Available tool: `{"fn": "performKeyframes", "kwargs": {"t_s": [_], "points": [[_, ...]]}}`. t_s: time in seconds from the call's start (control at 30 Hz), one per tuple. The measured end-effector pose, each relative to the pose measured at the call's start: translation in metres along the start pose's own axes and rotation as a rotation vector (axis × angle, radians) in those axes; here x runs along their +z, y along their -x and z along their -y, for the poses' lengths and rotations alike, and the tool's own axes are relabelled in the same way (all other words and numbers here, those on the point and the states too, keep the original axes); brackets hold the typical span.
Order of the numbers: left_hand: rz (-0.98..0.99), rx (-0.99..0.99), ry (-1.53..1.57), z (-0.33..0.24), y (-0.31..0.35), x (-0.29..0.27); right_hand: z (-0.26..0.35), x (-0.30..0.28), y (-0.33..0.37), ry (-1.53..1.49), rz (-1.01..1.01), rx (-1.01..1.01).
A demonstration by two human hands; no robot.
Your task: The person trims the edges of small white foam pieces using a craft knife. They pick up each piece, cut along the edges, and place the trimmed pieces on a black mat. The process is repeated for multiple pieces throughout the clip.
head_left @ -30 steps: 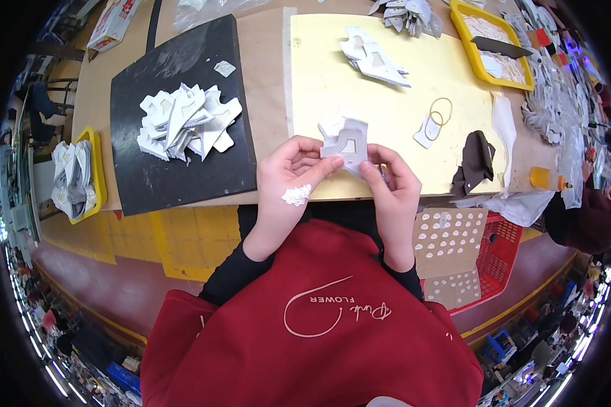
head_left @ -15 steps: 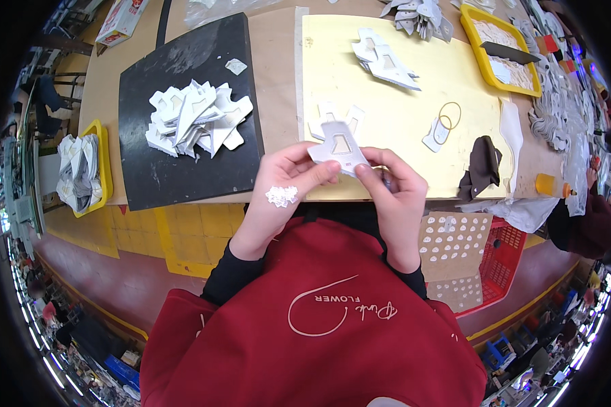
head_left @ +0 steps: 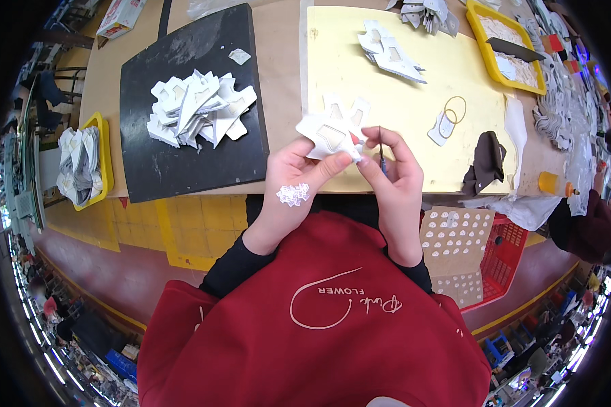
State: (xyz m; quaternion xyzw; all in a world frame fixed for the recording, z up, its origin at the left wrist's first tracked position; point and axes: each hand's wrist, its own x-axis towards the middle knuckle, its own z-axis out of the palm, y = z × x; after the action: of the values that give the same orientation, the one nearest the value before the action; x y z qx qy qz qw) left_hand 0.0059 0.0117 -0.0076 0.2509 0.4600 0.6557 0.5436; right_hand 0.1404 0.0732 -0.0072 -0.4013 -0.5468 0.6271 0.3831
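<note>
Over the table's front edge, my left hand (head_left: pixel 288 176) pinches a white shoe-upper piece (head_left: pixel 312 129) with a framed window in it, thumb on top. My right hand (head_left: pixel 394 166) is closed around a slim dark pointed tool (head_left: pixel 383 152) with a bluish part; its exact kind is unclear. The right thumb and fingers meet the piece's right corner. Small white bits (head_left: pixel 293 195) cluster on the back of my left hand. Just beyond the held piece, more white pieces (head_left: pixel 358 110) lie on the yellow sheet (head_left: pixel 414 108).
At left, a pile of white pieces (head_left: pixel 200 108) lies on a black board (head_left: pixel 197 173), near a yellow basket (head_left: pixel 105 156) of similar pieces. A small stack (head_left: pixel 390 54), elastic bands (head_left: pixel 455 108), dark cloth (head_left: pixel 485 163) and yellow tray (head_left: pixel 478 27) are ahead and right. Below is a red crate (head_left: pixel 512 254).
The held piece has turned and moved slightly left in my left hand. The pointed tool now stands up between my right fingers, where only a small shiny part showed before.
</note>
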Motion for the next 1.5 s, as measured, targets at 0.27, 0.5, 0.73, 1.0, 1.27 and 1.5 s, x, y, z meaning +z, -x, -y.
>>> {"fn": "performKeyframes", "kwargs": {"t_s": [0.27, 0.5, 0.73, 1.0, 1.27, 1.5], "points": [[-0.066, 0.124, -0.081, -0.004, 0.0, 0.002, 0.02, -0.001, 0.01, 0.437, 0.058, -0.341], [-0.103, 0.172, -0.15, -0.006, 0.002, 0.006, 0.01, 0.002, 0.009, 0.361, 0.042, -0.417], [-0.075, 0.149, -0.121, -0.003, 0.003, 0.003, 0.008, 0.006, 0.012, -0.071, 0.037, -0.006], [-0.064, 0.168, -0.163, -0.005, 0.001, 0.0, 0.012, -0.001, 0.01, 0.19, 0.121, -0.171], [-0.076, 0.27, -0.258, 0.001, 0.001, 0.002, 0.003, 0.008, 0.012, 0.337, 0.012, -0.338], [-0.124, 0.189, -0.199, -0.003, 0.003, 0.003, 0.01, 0.003, 0.018, -0.186, 0.094, 0.097]]}}
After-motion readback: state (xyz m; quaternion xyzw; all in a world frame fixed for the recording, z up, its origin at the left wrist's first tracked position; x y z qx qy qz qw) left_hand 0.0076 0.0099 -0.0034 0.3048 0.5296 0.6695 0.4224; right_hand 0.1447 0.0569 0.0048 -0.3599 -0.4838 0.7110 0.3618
